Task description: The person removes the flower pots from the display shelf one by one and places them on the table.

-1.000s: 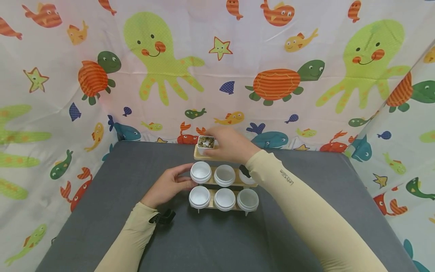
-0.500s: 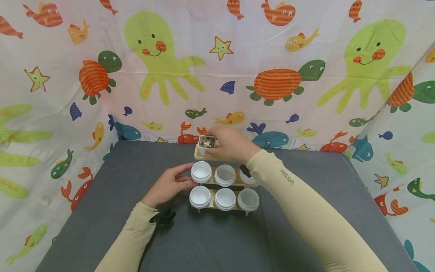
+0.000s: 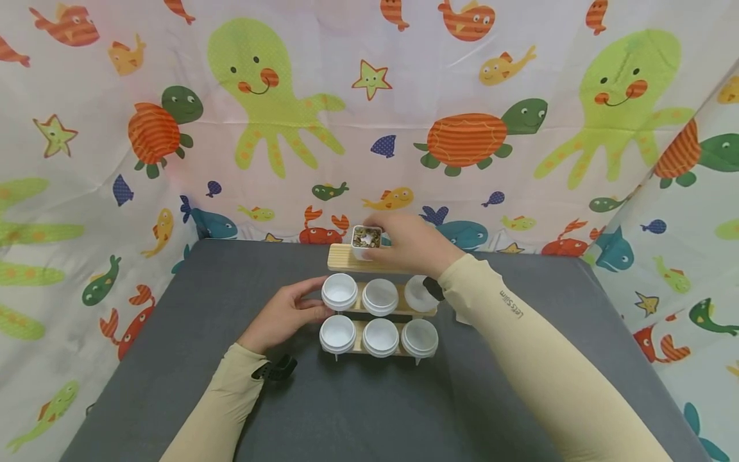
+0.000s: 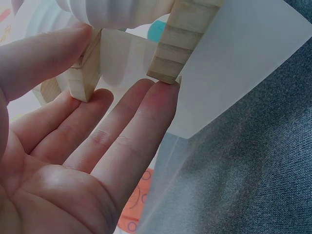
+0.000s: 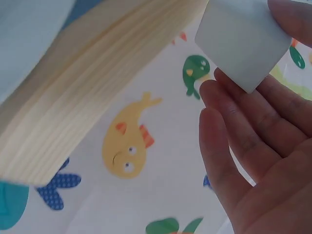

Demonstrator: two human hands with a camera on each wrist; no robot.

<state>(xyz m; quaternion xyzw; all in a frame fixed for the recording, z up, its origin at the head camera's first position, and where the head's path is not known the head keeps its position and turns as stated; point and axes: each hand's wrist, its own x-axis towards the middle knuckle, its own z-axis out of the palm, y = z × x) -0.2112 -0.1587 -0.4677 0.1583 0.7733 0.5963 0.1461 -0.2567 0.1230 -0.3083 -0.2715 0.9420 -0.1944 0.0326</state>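
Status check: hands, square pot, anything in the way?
Right hand gripping square pot at top shelf, contact unclear. Left hand touching stand at left end. Possible obstacles: white cups in front.

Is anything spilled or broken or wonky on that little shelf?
Nope, nothing stands out. The six round white cups stand upright in two rows on pale wooden boards, and the square white pot in the right hand looks upright, with no spill showing.

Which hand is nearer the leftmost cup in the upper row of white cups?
Left: the left hand is just left of that cup; the right hand is farther back, to its right, holding a small square pot.
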